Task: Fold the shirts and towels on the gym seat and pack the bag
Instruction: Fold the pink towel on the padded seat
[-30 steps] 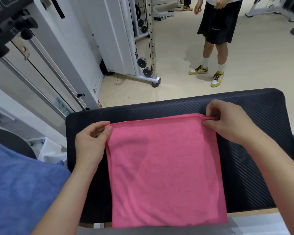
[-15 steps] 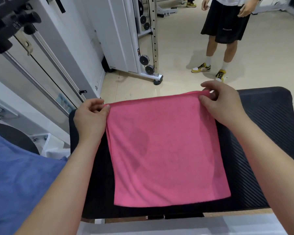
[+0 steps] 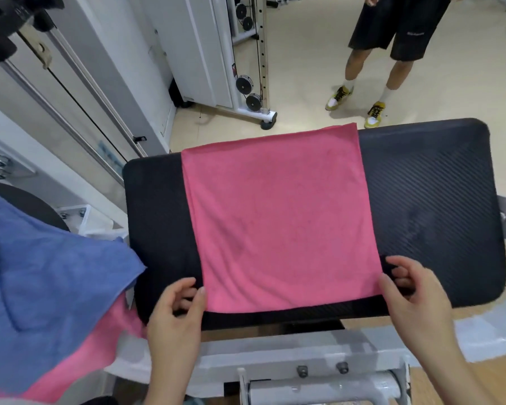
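Left hand (image 3: 176, 302) and right hand (image 3: 409, 290) are curled at the near corners of the pink towel (image 3: 275, 214), grip not discernible; its length is laid straight away across the gym seat (image 3: 435, 200).

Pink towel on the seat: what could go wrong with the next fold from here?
1. The pink towel overhangs the far side of the black seat, so lifting the near corners could let it slide off.
2. The left hand and right hand sit at the near corners, but a firm pinch is not clear; one corner may drop and skew the fold.
3. The blue cloth lies close by the left hand and could snag.
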